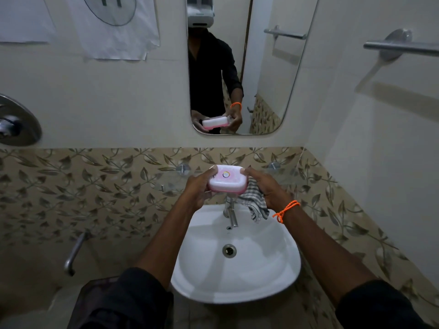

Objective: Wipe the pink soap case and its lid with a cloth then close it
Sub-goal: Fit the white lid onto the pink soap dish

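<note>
Rounded-rectangular pink plastic soap case (pixel 226 179), white lid (pixel 225 176) seated on top, is held level above the tap (pixel 231 213) of the white ceramic basin (pixel 237 276), long axis left to right. Left hand (pixel 202 186) grips its left end, fingers curled around it; right hand (pixel 263 186) grips the right end, also holding a checked grey-white cloth (pixel 255 203) hanging beneath. Patterned wall tiles (pixel 95 186) lie close behind; open space lies over the basin.

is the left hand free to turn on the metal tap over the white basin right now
Probably not: the left hand grips the pink soap case at one end. The metal tap sits unobstructed just below, above the white basin, so it would have to let go first.
</note>
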